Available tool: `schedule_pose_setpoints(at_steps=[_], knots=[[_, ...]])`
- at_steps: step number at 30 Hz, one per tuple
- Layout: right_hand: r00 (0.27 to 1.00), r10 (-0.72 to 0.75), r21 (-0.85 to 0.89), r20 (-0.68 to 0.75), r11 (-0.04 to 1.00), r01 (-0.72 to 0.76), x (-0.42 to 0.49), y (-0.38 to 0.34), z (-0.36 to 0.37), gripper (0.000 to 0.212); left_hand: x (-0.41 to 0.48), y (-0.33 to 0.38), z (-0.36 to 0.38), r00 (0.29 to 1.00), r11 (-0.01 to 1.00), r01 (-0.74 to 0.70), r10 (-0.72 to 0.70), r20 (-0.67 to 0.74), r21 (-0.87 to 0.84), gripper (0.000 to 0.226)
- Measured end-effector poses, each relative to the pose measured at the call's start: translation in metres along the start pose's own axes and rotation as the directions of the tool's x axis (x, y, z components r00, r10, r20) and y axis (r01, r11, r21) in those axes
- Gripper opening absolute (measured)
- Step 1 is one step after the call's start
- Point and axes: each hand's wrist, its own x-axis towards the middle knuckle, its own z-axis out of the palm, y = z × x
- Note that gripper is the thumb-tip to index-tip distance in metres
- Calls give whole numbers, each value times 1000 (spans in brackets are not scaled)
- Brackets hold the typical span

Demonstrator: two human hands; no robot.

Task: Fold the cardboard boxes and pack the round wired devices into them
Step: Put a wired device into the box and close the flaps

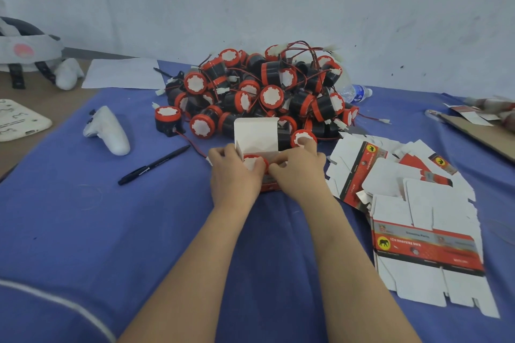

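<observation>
At centre, left hand point(234, 172) and right hand point(301, 168) gripping one folded box point(269, 186), device point(254, 162) inside, lid point(256, 132) up; far pile point(264, 89) and right-side flats point(426, 248) unpacked.

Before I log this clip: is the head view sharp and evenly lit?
Head view: soft, even light, faint shadows, no harsh glare; the left hand and right hand at the open box are fairly sharp; print on the flat boxes at the right is smeared; wide-angle stretching shows toward the borders.
</observation>
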Motion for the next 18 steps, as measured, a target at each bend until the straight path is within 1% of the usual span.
schedule_pose_setpoints(at_steps=[2, 4, 5, 6, 7, 8, 9, 11, 12, 14, 15, 16, 18], knots=[[997, 14, 75, -71, 997, -9, -2, -1, 1, 24, 0, 0, 0, 1000, 1000, -19, 19, -15, -5, 40], [978, -12, 213, -208, 975, 57, -1, -2, 1, 22, 1, -1, 0, 999, 999, -33, 33, -24, -5, 44], [959, -15, 329, -283, 938, 112, 0, -2, 1, 18, 2, -2, 0, 999, 999, -32, 32, -25, -9, 45], [947, 12, 460, -321, 876, 145, 0, -2, -1, 15, 3, -2, 0, 999, 999, -35, 35, -28, -11, 45], [949, 57, 583, -311, 800, 143, 0, -3, -3, 15, 3, -3, 0, 999, 999, -36, 35, -30, -18, 45], [958, 87, 660, -274, 741, 121, 1, -2, -2, 16, 4, -3, 0, 999, 999, -39, 38, -32, -28, 45], [969, 79, 663, -233, 742, 99, 2, -1, -1, 17, 4, -3, -1, 999, 998, -39, 38, -31, -39, 46], [985, -1, 511, -172, 855, 90, 2, 2, 4, 19, 4, -5, -1, 999, 998, -44, 43, -23, -51, 48], [987, -38, 436, -154, 894, 102, 3, 3, 6, 20, 5, -6, -2, 998, 996, -58, 57, -21, -63, 48], [988, -71, 352, -139, 929, 117, 5, 4, 9, 23, 5, -5, -3, 992, 984, -128, 129, -7, -120, 47], [987, -65, 343, -147, 933, 113, 7, 6, 8, 27, 5, -4, -4, 985, 970, -166, 170, 4, -175, 43], [986, -46, 361, -158, 927, 101, 8, 7, 7, 31, 5, -1, -5, 982, 945, -176, 186, 11, -274, 37], [984, -10, 411, -177, 908, 84, 9, 12, 6, 45, 6, 3, -9, 991, 878, -88, 125, 49, -470, 43]])
